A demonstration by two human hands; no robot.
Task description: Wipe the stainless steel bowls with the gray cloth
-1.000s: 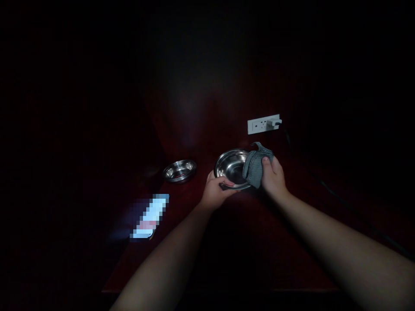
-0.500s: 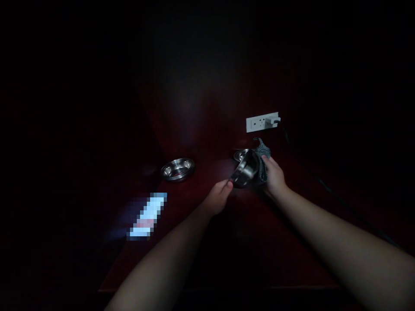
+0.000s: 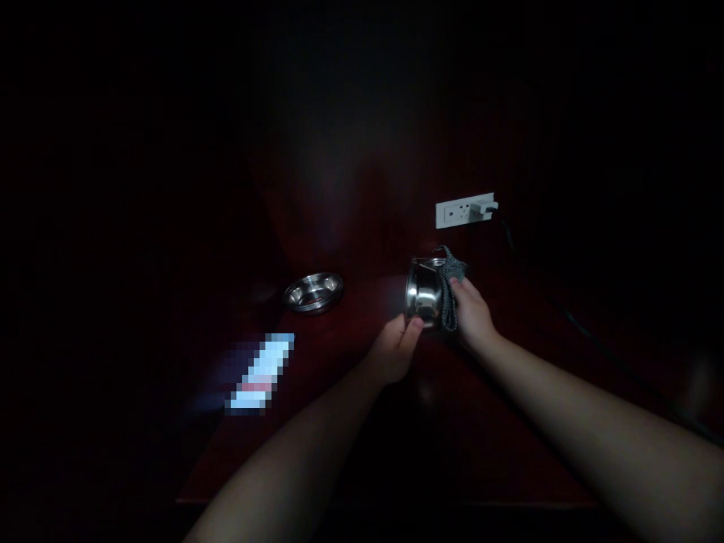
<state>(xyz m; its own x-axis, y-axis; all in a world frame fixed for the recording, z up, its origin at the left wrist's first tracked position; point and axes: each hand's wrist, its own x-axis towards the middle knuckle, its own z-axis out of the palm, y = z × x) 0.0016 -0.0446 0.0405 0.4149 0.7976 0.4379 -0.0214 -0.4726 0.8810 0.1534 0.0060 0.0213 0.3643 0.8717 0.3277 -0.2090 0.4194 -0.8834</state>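
Note:
A shiny steel bowl [image 3: 425, 298] is tipped on its side above the dark red table, its mouth turned to the left. My left hand [image 3: 394, 348] grips its lower rim, with the thumb on the outer wall. Pressed against the bowl's base is a grey-green cloth [image 3: 449, 294], bunched in my right hand [image 3: 473, 313]. The right fingers are partly hidden by the cloth. Behind the bowl, part of another steel dish [image 3: 435, 262] shows. Further left, a shallow steel bowl [image 3: 314, 290] rests on the table.
A bright, pixelated phone-like panel [image 3: 263, 373] lies at the table's left edge. On the back wall is a white socket plate [image 3: 461, 213] with a plug in it. A dark cable [image 3: 582, 328] runs down the right side. The surroundings are very dark.
The bowl has turned in my hands, so its outer wall now faces me more. My left hand has shifted slightly right with it, and the cloth stays at the base.

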